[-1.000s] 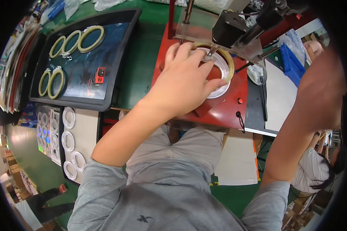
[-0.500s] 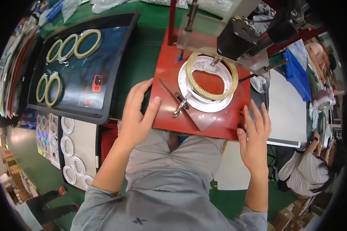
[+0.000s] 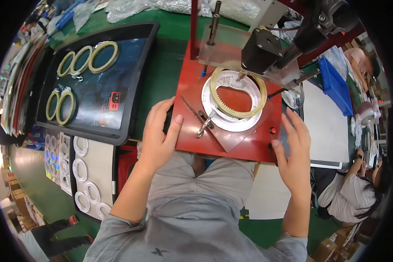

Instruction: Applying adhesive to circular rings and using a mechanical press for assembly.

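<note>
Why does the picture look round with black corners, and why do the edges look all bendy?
Head view: a wide fisheye lens makes a round picture ringed in black, so the black rectangular tray curves near the rim. The middle is sharp: the yellow toothed ring on the red metal jig plate shows its teeth clearly. Both hands, left and right, look crisp. Bright glare whitens the far left edge.

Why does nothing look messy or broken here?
Nothing stands out. The yellow toothed ring sits evenly on the white disc on the red jig, and both hands rest open at its sides.
</note>
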A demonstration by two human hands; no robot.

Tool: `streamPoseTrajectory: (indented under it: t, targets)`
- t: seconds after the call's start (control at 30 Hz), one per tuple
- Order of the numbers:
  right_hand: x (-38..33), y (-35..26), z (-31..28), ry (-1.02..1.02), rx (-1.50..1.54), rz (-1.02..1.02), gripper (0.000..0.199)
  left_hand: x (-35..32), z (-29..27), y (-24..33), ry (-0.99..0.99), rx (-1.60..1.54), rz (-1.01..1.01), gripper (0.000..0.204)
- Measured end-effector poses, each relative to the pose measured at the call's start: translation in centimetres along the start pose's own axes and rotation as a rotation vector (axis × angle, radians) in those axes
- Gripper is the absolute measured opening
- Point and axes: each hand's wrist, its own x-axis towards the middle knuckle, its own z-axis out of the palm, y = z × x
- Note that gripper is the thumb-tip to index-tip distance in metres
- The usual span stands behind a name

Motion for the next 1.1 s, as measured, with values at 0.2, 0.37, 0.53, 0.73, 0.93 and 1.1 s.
streamPoseTrajectory:
  t: [0.2,0.37,0.53,0.73,0.93,1.1]
  targets:
    - [2.3,-1.7,0.8,0.257,0.267,-0.12,0.03,0.7,-1.2,2.6,0.111,0.039,0.1,0.043]
    - [4.5,-2.3,2.3,0.289,0.262,-0.232,0.033,3.3,-0.6,7.6,-0.035,0.18,0.445,0.025]
    - [5.7,-1.9,3.5,0.245,0.233,-0.302,0.03,4.3,1.5,8.1,-0.146,0.36,0.588,0.018]
    - [6.2,-1.3,4.2,0.272,0.294,-0.343,0.023,4.7,1.4,7.6,-0.17,0.269,0.631,0.016]
    - [6.0,-2.0,3.9,0.286,0.312,-0.346,0.025,4.6,-0.4,7.2,-0.272,0.149,0.564,0.017]
    - [5.9,-2.3,4.5,0.312,0.34,-0.337,0.026,4.4,-0.6,6.7,-0.299,0.082,0.522,0.012]
